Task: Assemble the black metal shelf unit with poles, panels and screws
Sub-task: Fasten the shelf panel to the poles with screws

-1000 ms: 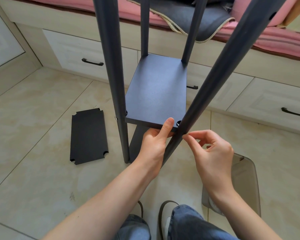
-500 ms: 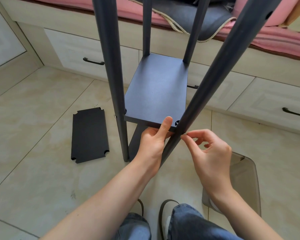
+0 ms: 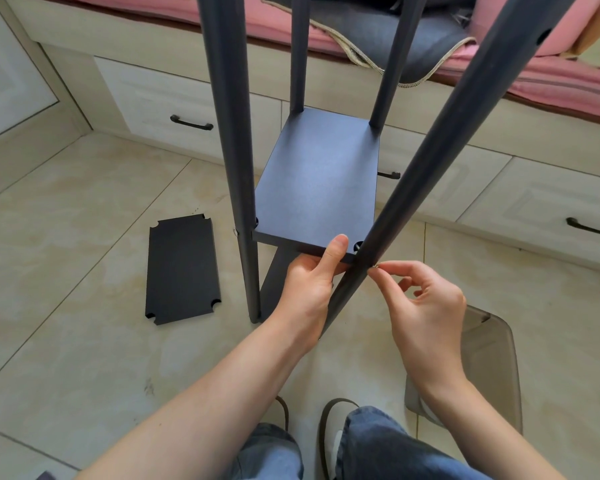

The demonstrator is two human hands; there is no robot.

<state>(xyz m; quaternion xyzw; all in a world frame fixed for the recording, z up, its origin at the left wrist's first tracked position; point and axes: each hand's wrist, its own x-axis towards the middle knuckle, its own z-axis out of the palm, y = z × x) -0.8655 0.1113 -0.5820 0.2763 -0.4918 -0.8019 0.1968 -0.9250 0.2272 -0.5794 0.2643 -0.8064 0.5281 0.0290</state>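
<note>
Left hand (image 3: 307,289) grips panel (image 3: 317,188) edge, holding it level at pole (image 3: 430,161). Right hand (image 3: 426,306) pinches small screw (image 3: 374,267) against pole, likely to fasten corner. Spare panel (image 3: 181,270) lies on floor (image 3: 66,306).

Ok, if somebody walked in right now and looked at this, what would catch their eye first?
Probably the two hands at the near right corner of the shelf panel: the left hand grips the panel's front edge, while the right hand pinches a small screw against the slanting pole. Next, the spare panel lying flat on the tiled floor to the left.
</note>
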